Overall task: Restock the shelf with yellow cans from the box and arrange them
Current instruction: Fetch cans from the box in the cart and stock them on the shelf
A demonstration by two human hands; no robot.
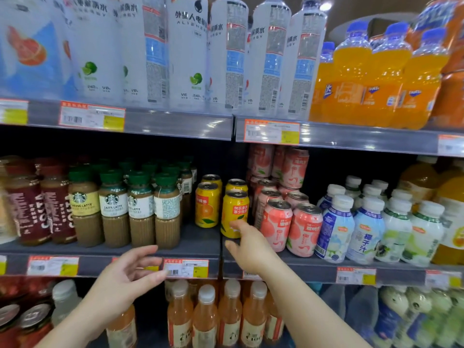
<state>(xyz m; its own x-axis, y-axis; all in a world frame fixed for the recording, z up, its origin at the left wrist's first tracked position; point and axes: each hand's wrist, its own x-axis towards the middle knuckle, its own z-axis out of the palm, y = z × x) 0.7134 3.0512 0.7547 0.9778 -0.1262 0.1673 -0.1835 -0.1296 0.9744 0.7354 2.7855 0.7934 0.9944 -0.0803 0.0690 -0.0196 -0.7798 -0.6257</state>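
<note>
Several yellow cans stand on the middle shelf [200,242] in two short rows. The front right yellow can [234,209] stands near the shelf divider, and the front left yellow can [207,204] stands a little further back. My right hand [251,247] reaches up to the front right can with fingers spread, its fingertips touching the can's lower part. My left hand [128,275] hovers open in front of the shelf edge, below the coffee bottles, holding nothing. The box is not in view.
Brown coffee bottles [140,209] crowd the shelf left of the cans. Pink peach cans [291,222] stand right of them, then white coconut drink bottles [364,227]. Clear and orange bottles fill the top shelf. Orange tea bottles [206,317] stand below.
</note>
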